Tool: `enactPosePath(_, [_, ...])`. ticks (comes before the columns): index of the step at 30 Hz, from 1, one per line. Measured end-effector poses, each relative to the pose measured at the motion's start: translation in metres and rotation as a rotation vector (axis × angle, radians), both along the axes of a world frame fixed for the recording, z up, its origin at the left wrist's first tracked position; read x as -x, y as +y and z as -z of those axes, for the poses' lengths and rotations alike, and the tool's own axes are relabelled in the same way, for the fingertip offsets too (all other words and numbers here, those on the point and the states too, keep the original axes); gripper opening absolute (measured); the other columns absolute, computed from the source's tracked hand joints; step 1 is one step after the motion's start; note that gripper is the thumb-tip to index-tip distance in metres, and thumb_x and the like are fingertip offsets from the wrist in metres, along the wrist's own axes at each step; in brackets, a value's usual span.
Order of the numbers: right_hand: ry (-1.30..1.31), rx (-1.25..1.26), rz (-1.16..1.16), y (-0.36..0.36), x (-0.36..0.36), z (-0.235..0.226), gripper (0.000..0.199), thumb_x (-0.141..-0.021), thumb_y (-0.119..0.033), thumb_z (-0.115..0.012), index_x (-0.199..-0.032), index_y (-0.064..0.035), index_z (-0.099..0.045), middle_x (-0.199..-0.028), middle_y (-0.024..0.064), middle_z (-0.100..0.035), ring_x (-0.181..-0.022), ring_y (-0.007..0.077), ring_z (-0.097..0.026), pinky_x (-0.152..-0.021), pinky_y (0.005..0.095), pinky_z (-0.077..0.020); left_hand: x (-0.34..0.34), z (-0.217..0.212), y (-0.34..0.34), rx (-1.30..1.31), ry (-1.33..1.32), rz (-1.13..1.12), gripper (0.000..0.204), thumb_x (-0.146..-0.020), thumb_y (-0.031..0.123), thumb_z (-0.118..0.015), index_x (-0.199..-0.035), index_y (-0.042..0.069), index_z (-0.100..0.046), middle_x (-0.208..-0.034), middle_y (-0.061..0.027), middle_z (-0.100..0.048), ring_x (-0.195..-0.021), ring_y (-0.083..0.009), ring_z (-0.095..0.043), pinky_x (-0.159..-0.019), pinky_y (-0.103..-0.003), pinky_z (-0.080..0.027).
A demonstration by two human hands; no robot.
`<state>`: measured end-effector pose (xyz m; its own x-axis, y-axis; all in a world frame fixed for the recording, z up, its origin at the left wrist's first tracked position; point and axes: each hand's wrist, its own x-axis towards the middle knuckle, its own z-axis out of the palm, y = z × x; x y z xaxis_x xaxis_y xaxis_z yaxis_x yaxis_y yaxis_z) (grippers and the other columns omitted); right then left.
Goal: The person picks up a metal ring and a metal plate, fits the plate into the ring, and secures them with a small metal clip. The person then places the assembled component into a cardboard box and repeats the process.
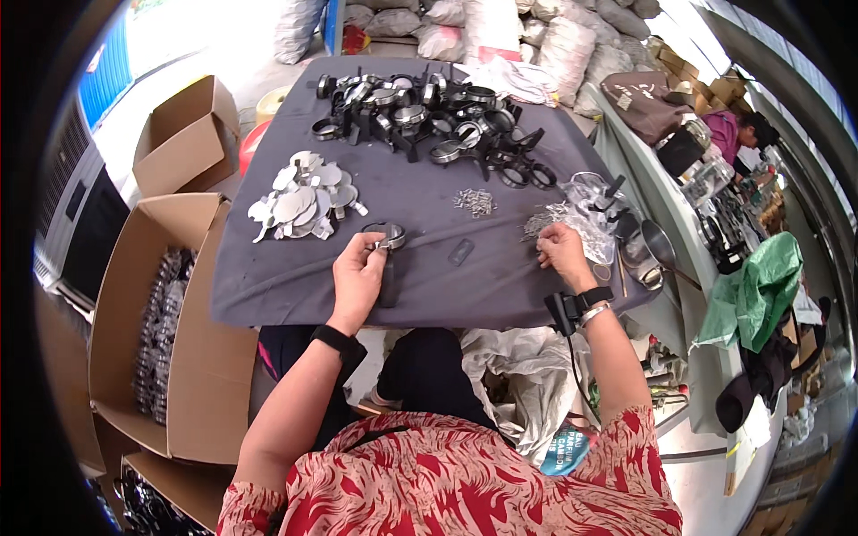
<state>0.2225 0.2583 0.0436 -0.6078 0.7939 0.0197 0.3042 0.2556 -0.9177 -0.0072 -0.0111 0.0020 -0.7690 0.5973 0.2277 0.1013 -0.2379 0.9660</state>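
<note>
Handling estimate first: the part in the left hand [356, 279] is a round metal-rimmed piece on a black handle [387, 268], and it looks rigid and fairly light, judging by the one-handed grip. The rim appears polished, so probably slick; the black handle is the safer place to hold, and that is where the fingers are wrapped. The part rests low on the dark grey cloth [268, 277] near the table's front edge, ring end pointing away from the person.

Right hand [563, 255] is well apart from the left, fingertips pinched down into a scatter of small metal pins [545, 219] beside a clear plastic bag [594, 223]. Whether it has one pinched I cannot tell; the pieces are too small.

Appearance: shiny silver ring, matte black stem, same kind as the heap of finished-looking pieces [429, 116] at the far side of the table. Flat silver discs [304, 204] lie in a pile to the left. A second small cluster of pins [475, 202] sits mid-table. An open cardboard box [134, 348] stands at the person's left.
</note>
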Motion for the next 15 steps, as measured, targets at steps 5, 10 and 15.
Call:
enactPosePath(5, [0.167,0.232,-0.111,-0.027,0.024,-0.012,0.009,-0.083,0.0,-0.06,-0.092,-0.0001,-0.06,-0.073,0.0044,-0.061,-0.056,0.0105,-0.059,-0.048,0.0229,-0.0494,0.003,-0.001,-0.009,0.076,-0.022,-0.036,0.012,-0.088,0.001,-0.058,-0.099,0.003,-0.06,-0.068,0.0056,-0.053,-0.062,-0.0012,-0.041,-0.055,-0.019,-0.036])
enactPosePath(10, [0.273,0.367,-0.284,-0.065,0.053,-0.013,0.013,-0.084,0.0,-0.063,-0.096,0.0007,-0.064,-0.074,0.0031,-0.062,-0.061,0.0092,-0.059,-0.053,0.0222,-0.05,0.006,0.016,-0.002,0.026,0.025,-0.079,0.011,-0.086,0.003,-0.059,-0.097,0.005,-0.061,-0.06,0.0057,-0.048,-0.057,-0.0018,-0.037,-0.05,-0.021,-0.034])
enactPosePath(15, [0.246,0.285,-0.397,-0.114,0.097,-0.015,0.01,-0.084,0.001,-0.062,-0.093,0.0008,-0.066,-0.075,0.002,-0.062,-0.06,0.0077,-0.057,-0.052,0.0211,-0.0485,0.0,0.001,-0.006,0.064,-0.057,-0.027,0.01,-0.089,0.001,-0.057,-0.098,0.004,-0.061,-0.071,0.0065,-0.054,-0.062,0.0005,-0.04,-0.053,-0.018,-0.033])
